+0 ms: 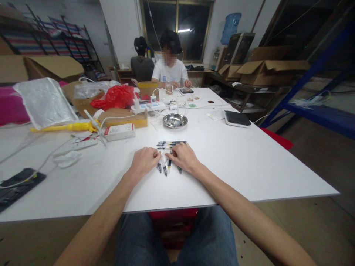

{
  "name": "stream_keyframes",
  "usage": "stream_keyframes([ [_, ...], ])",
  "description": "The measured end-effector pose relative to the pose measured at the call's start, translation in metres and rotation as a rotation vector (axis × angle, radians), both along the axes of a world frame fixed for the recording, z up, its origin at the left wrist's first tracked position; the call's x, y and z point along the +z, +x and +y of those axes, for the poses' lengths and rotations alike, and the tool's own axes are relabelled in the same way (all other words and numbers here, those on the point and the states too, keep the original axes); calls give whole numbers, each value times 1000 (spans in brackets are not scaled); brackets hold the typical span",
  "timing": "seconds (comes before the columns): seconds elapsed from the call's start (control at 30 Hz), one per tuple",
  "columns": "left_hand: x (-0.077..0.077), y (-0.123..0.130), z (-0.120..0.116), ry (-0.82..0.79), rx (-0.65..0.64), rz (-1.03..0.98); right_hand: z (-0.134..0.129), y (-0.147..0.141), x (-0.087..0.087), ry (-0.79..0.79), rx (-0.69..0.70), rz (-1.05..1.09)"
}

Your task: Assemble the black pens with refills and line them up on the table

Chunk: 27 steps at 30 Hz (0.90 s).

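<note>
Several pens (pixel 166 142) lie side by side, pointing left to right, on the white table (pixel 233 159). Nearer to me, several more pens (pixel 165 170) point toward the front edge, between and under my hands. My left hand (pixel 145 159) rests at the left of these pens with its fingers curled; whatever its fingertips hold is hidden. My right hand (pixel 183 156) lies over the right ends of the pens, its fingers bent and its thumb reaching left. Whether it grips a pen is too small to tell.
A steel bowl (pixel 175 121) stands beyond the pens. At the left are a small white box (pixel 119 132), a power strip (pixel 148 107), cables and a red bag (pixel 116 96). A black device (pixel 237 118) lies at the right. A person (pixel 170 70) sits across the table.
</note>
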State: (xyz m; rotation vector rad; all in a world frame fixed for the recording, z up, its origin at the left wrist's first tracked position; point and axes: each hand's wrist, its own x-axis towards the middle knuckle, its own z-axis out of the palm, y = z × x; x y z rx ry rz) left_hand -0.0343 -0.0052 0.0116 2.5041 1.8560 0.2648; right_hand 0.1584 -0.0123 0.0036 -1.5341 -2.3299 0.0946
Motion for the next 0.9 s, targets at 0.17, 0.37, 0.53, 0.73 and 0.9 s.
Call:
stream_keyframes([
  [0.17,0,-1,0,4,14,-22,0,-4,-1,-3,-28,-36],
  [0.37,-2,-6,4,73,71,-89,0,-6,-1,-23,-84,-69],
  [0.53,-7,-9,6,60,39,-130,-3,-9,0,1,-121,-124],
  [0.73,-6,-8,3,16,-6,-119,-8,-10,1,38,-119,-118],
  [0.9,-2,-8,3,-3,2,-164,-1,-2,0,51,-154,102],
])
